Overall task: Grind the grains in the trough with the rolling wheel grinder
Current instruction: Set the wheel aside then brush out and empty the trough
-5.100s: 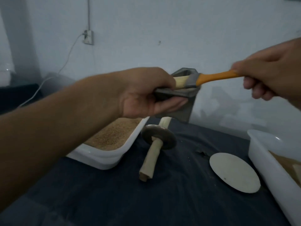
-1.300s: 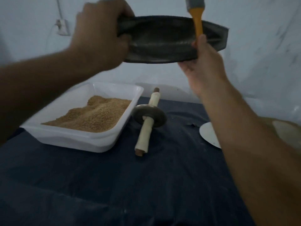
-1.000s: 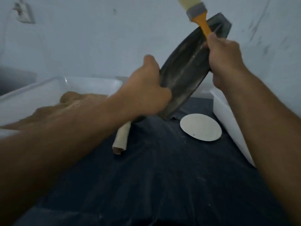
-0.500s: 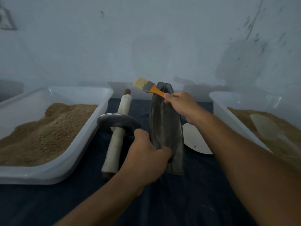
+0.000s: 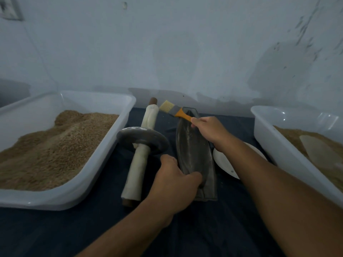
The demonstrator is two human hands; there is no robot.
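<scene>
The dark boat-shaped metal trough (image 5: 193,151) lies lengthwise on the dark cloth at the middle of the table, with no grain visible inside. My left hand (image 5: 174,184) grips its near left rim. My right hand (image 5: 207,128) rests over the far end of the trough and holds a brush (image 5: 172,109) by its orange handle, bristles pointing up and to the left. The rolling wheel grinder (image 5: 143,140), a grey disc on a pale wrapped axle, lies just left of the trough, untouched.
A white tub (image 5: 104,154) heaped with brown grain stands at the left. Another white tub (image 5: 274,138) with brown powder and a pale flat scoop stands at the right. A white round disc (image 5: 224,162) lies under my right forearm. The wall is close behind.
The trough came down from being held tilted in the air and now lies flat on the cloth beside the grinder. Both hands followed it down, the brush still in my right hand.
</scene>
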